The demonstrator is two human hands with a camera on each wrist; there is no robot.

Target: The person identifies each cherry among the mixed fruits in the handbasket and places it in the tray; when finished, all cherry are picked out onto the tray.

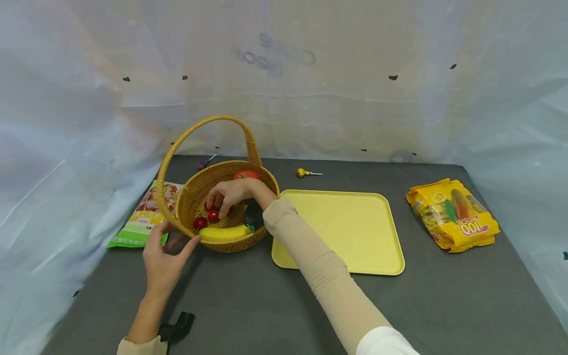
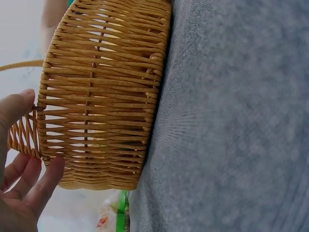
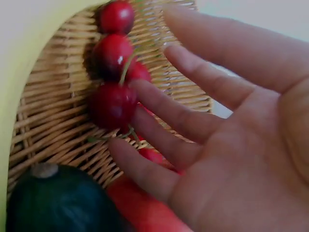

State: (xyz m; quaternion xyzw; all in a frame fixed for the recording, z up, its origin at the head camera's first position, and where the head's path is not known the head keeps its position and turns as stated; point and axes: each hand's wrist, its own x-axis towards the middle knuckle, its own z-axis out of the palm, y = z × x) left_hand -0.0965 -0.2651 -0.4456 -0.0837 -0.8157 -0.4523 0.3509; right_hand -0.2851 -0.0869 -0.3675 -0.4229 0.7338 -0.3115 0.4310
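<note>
The yellow snack bag (image 1: 452,216) at the far right of the grey table (image 1: 443,305) carries the one readable mark, a large "100" seen upside down beside a picture of corn; the print on the green-edged packet (image 1: 144,217) behind the wicker basket (image 1: 186,197) is too small to read. The left hand (image 1: 162,260) rests on the basket's outer wall with straight, spread fingers, and the left wrist view shows thumb and fingertips (image 2: 48,176) touching the weave. The right hand (image 1: 228,195) reaches into the basket, fingers loosely extended over the red cherries (image 1: 213,215); only the right wrist view shows that the fingertips (image 3: 140,89) touch the cherries without closing round them, with a dark green fruit (image 3: 53,203) just below. A banana (image 1: 224,232) lies along the near rim. A yellow tray (image 1: 350,231) sits just right of the basket, and a lollipop (image 1: 303,172) lies behind it.
</note>
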